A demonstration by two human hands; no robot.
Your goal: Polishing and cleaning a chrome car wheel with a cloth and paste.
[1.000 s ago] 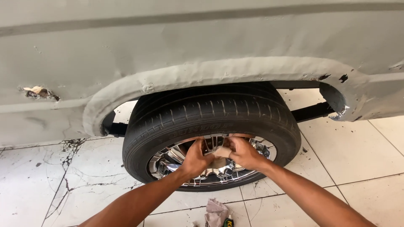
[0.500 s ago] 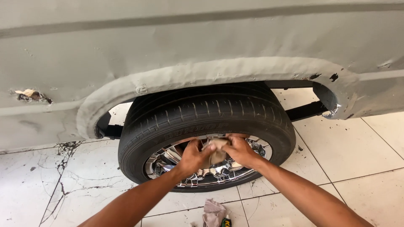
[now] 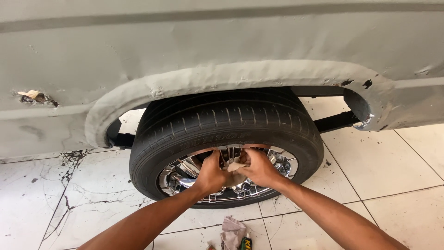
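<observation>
A black tyre (image 3: 222, 122) with a shiny chrome wheel (image 3: 182, 170) sits under the grey primed wheel arch (image 3: 222, 76) of a car. My left hand (image 3: 211, 173) and my right hand (image 3: 259, 167) are both pressed against the centre of the chrome wheel. A small pale cloth (image 3: 237, 166) is pinched between the fingers of the two hands at the hub. The hub itself is hidden behind my hands.
The car's grey body panel (image 3: 185, 37) fills the top, with a chipped spot (image 3: 34, 96) at the left. The floor is white tile (image 3: 384, 162), cracked at the left. A crumpled rag (image 3: 232, 230) and a small green container (image 3: 246, 242) lie on the tile below my arms.
The view has shifted slightly, so the wheel sits a little further left. Both hands stay on the wheel's centre, working the cloth with small movements.
</observation>
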